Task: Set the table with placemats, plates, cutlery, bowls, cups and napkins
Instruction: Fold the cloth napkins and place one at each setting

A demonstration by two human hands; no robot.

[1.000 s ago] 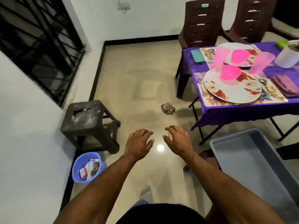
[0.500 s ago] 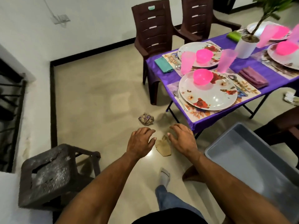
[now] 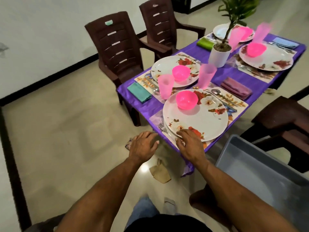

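plates with flower prints sit on placemats across the purple-covered table (image 3: pixel 237 77), four settings in all. nearest plate (image 3: pixel 200 118) lies at the near left corner of the table and carries a pink bowl (image 3: pixel 186 99) on its far side; a fork (image 3: pixel 163 128) lies just left of it and a spoon (image 3: pixel 217 92) to its right, with a mauve napkin (image 3: pixel 235 87) farther right. behind it a second plate (image 3: pixel 162 67) holds another pink bowl (image 3: pixel 181 72), flanked by two pink cups (image 3: pixel 165 86) (image 3: pixel 206 75), a teal napkin (image 3: pixel 139 92) to the left. right hand (image 3: pixel 189 144) hovers palm down at the near rim of the nearest plate, fingers loosely spread and slightly bent; i cannot tell whether they touch it. left hand (image 3: pixel 143 144) hangs just off the table's corner over the floor, fingers relaxed and close together, holding nothing. a potted plant (image 3: pixel 219 54) stands mid-table, and a grey tub (image 3: pixel 260 166) sits near right.
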